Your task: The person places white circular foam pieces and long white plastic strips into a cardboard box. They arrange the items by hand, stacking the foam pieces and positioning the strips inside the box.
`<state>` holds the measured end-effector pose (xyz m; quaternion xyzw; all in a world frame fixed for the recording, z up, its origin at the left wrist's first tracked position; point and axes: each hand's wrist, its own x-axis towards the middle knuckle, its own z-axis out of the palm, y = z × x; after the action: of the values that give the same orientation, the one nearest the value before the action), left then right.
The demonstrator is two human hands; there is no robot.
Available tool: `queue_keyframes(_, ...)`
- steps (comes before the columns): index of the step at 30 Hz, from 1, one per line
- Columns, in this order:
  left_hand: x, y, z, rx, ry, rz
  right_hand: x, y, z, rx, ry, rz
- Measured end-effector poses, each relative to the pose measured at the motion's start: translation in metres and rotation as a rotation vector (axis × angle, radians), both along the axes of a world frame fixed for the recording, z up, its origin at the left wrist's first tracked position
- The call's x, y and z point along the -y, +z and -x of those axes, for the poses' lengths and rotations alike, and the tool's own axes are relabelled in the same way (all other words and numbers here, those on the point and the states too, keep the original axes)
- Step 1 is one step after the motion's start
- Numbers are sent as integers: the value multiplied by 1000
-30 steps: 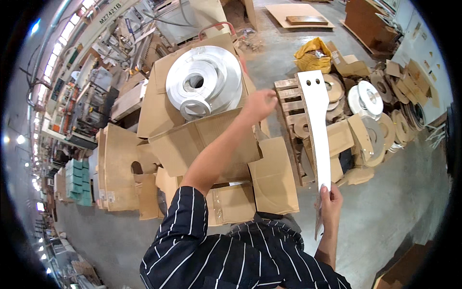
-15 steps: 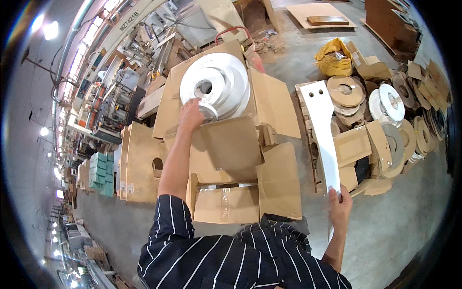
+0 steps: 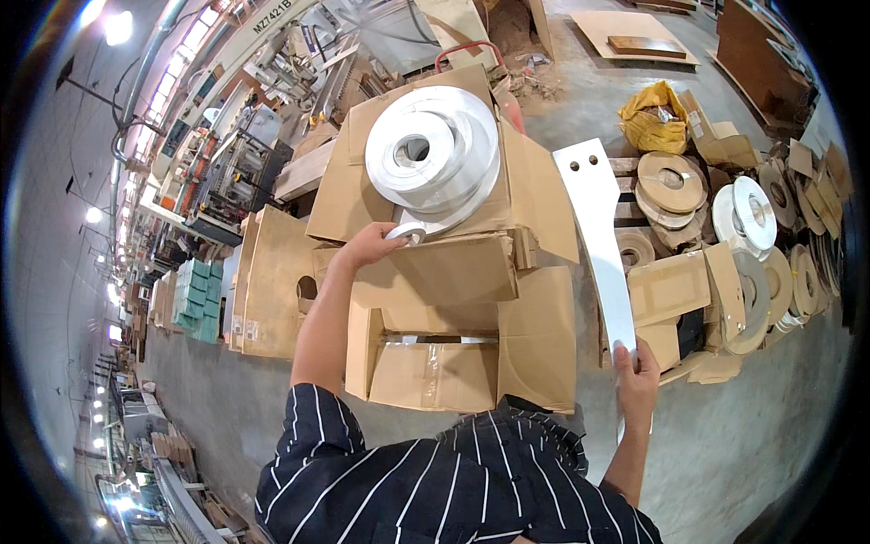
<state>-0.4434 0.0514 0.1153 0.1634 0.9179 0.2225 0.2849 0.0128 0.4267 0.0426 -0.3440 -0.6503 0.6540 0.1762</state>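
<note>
Pinched in my left hand (image 3: 370, 245) is a small white roll of banding tape (image 3: 412, 233), held at the near edge of an open cardboard box (image 3: 337, 201). Large white rolls of banding (image 3: 471, 168) lie stacked in that box, the top one with a round hole in its centre. On the right, my right hand (image 3: 638, 376) grips the lower part of a long white panel (image 3: 603, 249). This panel stands tilted, flares wider at its top end and has two dark holes there.
A second open carton (image 3: 536, 340) sits right in front of me. Pallet slats at right carry brown and white coils (image 3: 671, 181) and a yellow sack (image 3: 654, 118). Leaning brown boards (image 3: 272, 281) and green stacked blocks (image 3: 195, 299) stand left; machinery (image 3: 236, 145) lies beyond.
My left hand has drawn back toward me from the large rolls, bringing the small roll to the box's near edge. My right hand still holds the panel. The view has shifted slightly.
</note>
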Motion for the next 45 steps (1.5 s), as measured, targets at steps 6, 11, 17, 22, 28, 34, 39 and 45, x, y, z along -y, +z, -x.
queue_keyframes(6, 0, 19, -8, -751, -62, 13, 23, 12, 6, -1, 16, -25)
queue_keyframes(11, -4, 2, 74, -1240, 379, -93, 36, 14, 8, 6, 15, -34)
queue_keyframes(17, -66, -32, 143, -1284, 286, -44, 56, 33, 12, -3, 11, -51)
queue_keyframes(22, -122, -61, 120, -963, -53, 104, 66, 35, 1, 71, -8, 66)
queue_keyframes(28, -131, -18, 111, -657, -252, 381, 73, 26, 2, 16, -27, 72)
queue_keyframes(34, -123, -29, 128, -686, -259, 217, 70, 19, 12, 47, -11, 25)
queue_keyframes(39, -124, -35, 119, -772, -291, 129, 70, 26, 15, 66, -5, 55)
queue_keyframes(45, -128, -23, 113, -737, -198, 108, 72, 30, 13, 80, -11, -36)
